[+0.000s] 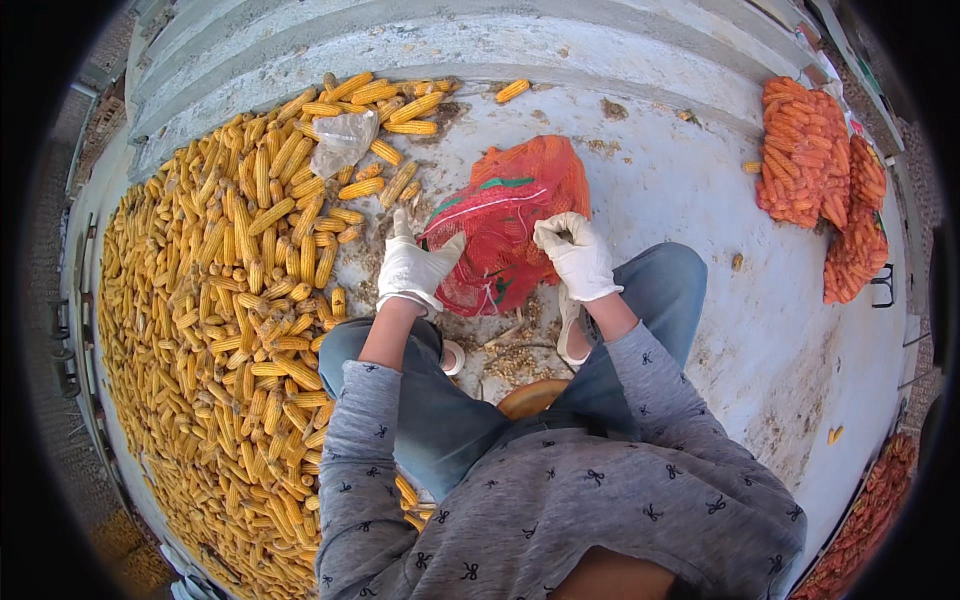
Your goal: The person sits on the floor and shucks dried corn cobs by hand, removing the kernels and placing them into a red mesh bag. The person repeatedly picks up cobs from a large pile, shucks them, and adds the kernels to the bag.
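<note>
In front of me a red mesh bag (pixel 517 217) with green patches and a white stripe lies on the concrete floor. Orange-looking corn cobs show through its far right side, while the near part of the mesh is slack. My left hand (pixel 416 266), in a white glove, is at the bag's left edge. Its thumb and fingers are spread, with nothing visible between them. At the bag's right side is my gloved right hand (pixel 577 255), its thumb and fingers curled into a ring against the mesh. Whether they pinch any of it cannot be made out.
A large heap of yellow corn cobs (pixel 225 360) spreads along my left. On its far end lies a clear plastic bag (pixel 345 142). Filled mesh bags (pixel 806 154) stand at the far right. Concrete steps (pixel 480 45) rise ahead. A single cob (pixel 513 91) lies near them.
</note>
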Available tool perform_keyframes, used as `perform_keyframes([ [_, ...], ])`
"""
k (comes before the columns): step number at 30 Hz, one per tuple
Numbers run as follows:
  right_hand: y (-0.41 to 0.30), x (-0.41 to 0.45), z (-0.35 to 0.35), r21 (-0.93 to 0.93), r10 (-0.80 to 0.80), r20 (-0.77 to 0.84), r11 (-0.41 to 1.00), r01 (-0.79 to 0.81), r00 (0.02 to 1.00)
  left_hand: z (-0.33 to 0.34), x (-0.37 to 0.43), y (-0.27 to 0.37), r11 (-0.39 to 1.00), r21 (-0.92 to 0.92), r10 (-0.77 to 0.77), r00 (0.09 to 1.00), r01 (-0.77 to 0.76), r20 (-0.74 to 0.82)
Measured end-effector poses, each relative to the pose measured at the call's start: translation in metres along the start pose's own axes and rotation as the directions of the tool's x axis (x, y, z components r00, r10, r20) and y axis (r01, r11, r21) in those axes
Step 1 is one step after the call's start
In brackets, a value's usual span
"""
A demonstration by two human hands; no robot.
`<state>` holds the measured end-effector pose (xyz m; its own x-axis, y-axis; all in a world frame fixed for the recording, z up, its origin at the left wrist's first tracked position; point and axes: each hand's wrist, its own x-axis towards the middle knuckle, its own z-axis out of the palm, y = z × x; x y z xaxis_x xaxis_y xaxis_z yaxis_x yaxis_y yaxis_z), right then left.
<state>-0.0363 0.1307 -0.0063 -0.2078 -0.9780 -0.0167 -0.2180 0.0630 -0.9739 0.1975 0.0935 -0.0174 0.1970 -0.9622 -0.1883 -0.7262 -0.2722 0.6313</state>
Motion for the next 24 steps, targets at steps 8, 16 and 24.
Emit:
perform_keyframes([
  [8, 0.004, 0.052, 0.105, -0.479, 0.038, 0.52, 0.84, 0.254, 0.854, -0.016, 0.036, -0.013, 0.585, -0.809, 0.05, 0.994, 0.053, 0.101],
  [16, 0.109, 0.084, 0.077, -0.945, 0.638, 0.32, 0.16, 0.285, 0.701, -0.074, 0.021, -0.001, -0.081, -0.83, 0.214, 0.823, 0.551, 0.525],
  [24, 0.157, 0.11, 0.163, -0.846, 0.564, 0.443, 0.52, 0.116, 0.697, -0.078, 0.014, 0.001, -0.243, -0.785, 0.291, 0.815, 0.57, 0.502],
])
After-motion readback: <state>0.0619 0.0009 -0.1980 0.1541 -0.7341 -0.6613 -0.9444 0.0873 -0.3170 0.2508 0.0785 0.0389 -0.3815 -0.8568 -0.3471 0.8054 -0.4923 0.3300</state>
